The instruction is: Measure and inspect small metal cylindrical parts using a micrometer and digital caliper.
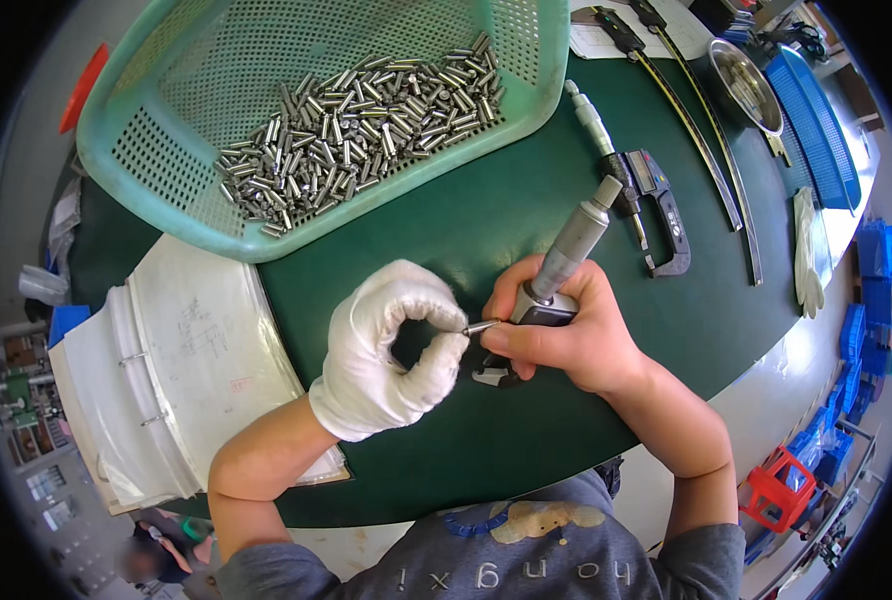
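My left hand [391, 355], in a white glove, pinches a small shiny metal pin [480, 327] between thumb and fingertip. Bare, my right hand [576, 335] is wrapped round a micrometer [578, 240], its grey barrel tilted up and away to the right. The pin reaches from the glove to the micrometer beside my right thumb; whether it sits between the measuring faces is hidden by my fingers. Part of the micrometer's frame [494, 372] shows below that hand. Beyond my hands a green plastic basket [296, 245] holds a heap of similar metal pins [366, 125].
Right of the basket lies a second micrometer [656, 195], with two long calipers [696, 120] past it. A metal bowl [716, 60], a blue tray [811, 125] and a white glove [807, 255] are at the right. An open binder [201, 360] rests at the left on the green table [416, 475].
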Tool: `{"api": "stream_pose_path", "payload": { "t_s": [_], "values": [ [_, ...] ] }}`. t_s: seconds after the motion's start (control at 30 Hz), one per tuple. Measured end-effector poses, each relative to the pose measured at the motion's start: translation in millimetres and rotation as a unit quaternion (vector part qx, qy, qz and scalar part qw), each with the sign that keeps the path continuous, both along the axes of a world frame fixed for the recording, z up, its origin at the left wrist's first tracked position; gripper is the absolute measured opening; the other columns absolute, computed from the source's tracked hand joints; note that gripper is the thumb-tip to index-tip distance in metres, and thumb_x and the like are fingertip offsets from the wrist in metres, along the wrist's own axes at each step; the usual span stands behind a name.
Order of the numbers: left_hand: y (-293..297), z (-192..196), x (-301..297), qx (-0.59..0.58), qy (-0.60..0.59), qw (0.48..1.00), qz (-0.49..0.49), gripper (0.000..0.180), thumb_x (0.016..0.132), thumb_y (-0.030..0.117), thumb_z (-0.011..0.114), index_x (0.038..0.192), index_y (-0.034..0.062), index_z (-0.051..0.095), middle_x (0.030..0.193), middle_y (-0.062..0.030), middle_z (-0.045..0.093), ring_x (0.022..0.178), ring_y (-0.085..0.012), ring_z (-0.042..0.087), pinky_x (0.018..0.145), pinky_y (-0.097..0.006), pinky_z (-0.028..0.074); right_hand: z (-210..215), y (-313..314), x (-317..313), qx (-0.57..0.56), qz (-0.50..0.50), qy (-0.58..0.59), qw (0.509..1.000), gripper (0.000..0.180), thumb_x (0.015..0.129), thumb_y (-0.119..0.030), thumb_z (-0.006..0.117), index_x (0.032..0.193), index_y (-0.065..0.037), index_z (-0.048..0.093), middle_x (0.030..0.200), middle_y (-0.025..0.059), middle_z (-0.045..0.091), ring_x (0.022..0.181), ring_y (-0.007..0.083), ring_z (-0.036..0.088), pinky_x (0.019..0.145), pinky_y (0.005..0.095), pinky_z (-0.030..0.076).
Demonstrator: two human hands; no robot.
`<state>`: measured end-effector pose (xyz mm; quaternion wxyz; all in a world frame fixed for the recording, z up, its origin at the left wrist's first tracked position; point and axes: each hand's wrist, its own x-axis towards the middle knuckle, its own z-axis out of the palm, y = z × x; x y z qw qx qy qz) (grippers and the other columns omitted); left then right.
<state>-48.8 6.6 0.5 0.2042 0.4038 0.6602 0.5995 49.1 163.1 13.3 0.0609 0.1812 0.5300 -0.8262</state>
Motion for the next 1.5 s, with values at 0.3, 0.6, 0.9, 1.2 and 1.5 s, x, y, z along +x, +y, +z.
{"api": "stream_pose_path", "payload": {
  "t_s": [0.3,0.6,0.9,1.2,1.5],
  "values": [
    [-2,3,-4,-0.004,-0.050,0.997,-0.066,0.019,0.064,0.005,0.062,0.077,0.0026,0.047,0.076,-0.0098,0.049,0.066,-0.0199,0.049,0.062,-0.027,0.040,3,-2,-2,0.009,0.002,-0.016,1.000,0.016,0.065,0.004,0.065,0.074,0.000,0.053,0.068,0.0065,0.056,0.047,0.0094,0.052,0.043,0.0200,0.042],
    [3,-4,2,-0.011,-0.258,0.966,-0.014,0.009,0.077,0.003,0.059,0.082,0.0025,0.051,0.069,0.0016,0.053,0.060,-0.0028,0.048,0.056,-0.018,0.042,-5,-5,-1,0.022,-0.029,0.006,0.999,0.015,0.069,0.001,0.064,0.079,0.000,0.054,0.059,0.0034,0.054,0.045,0.0084,0.051,0.042,0.0199,0.040],
    [39,33,-70,-0.047,0.064,0.980,0.180,0.011,0.078,0.009,0.059,0.085,0.0015,0.055,0.073,-0.0017,0.058,0.064,-0.0069,0.054,0.058,-0.021,0.045,-9,-8,-3,-0.008,-0.057,0.019,0.998,0.015,0.069,0.001,0.062,0.081,0.001,0.052,0.065,0.0052,0.055,0.045,0.0097,0.049,0.043,0.0207,0.039],
    [16,69,-124,-0.439,0.514,0.715,0.176,0.020,0.072,0.014,0.054,0.090,0.0090,0.060,0.084,-0.0096,0.054,0.085,-0.0259,0.054,0.074,-0.037,0.044,-8,-6,-2,0.002,-0.041,0.024,0.999,0.016,0.070,0.000,0.062,0.082,0.000,0.052,0.068,0.0084,0.056,0.046,0.0111,0.050,0.044,0.0219,0.040],
    [14,69,-123,-0.495,0.507,0.690,0.146,0.021,0.070,0.015,0.057,0.090,0.0096,0.061,0.083,-0.0090,0.054,0.085,-0.0259,0.053,0.075,-0.037,0.044,-9,-5,-2,0.012,-0.036,0.030,0.999,0.016,0.071,-0.003,0.062,0.082,0.000,0.052,0.058,0.0016,0.051,0.044,0.0072,0.048,0.042,0.0205,0.037]
  ]
}}
